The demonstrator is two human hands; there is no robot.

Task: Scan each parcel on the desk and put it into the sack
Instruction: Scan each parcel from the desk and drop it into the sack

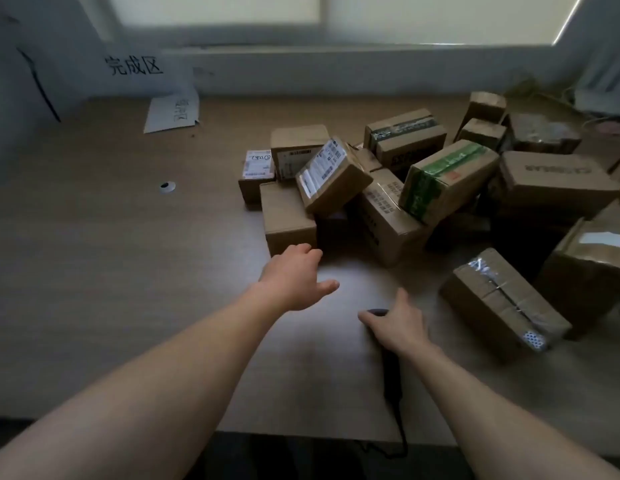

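1. Scanner: dark, handheld, lying on the surface at lower centre-right of the frame. Its cable runs off the near edge.
2. Right hand: laid over the head of the scanner, fingers curved around it and thumb raised. It appears to grip it, though the dark body is hard to make out beneath the palm.
3. Left hand: at frame centre, fingers relaxed and spread, holding nothing. It reaches toward the parcels, well apart from the right hand. Whether the fingertips touch the nearest box cannot be told.
4. Taped box: brown carton at lower right, clear tape along its top. It lies apart from the main heap, near the right hand.
5. Plain box: unlabelled carton just beyond the left hand.
6. Parcels: a heap of brown cartons on the surface, filling the centre-right and right of the frame.
7. Labelled box: tilted, propped on its neighbours, white shipping label facing up.
8. Green-taped box: tilted, to the right of the labelled box.
9. Silver disc: small, set in the surface at middle left.
10. Paper sheet: white and handwritten, at upper left.
11. Sign: white, with dark characters, upright behind the sheet.
12. Window: pale, across the top of the frame.
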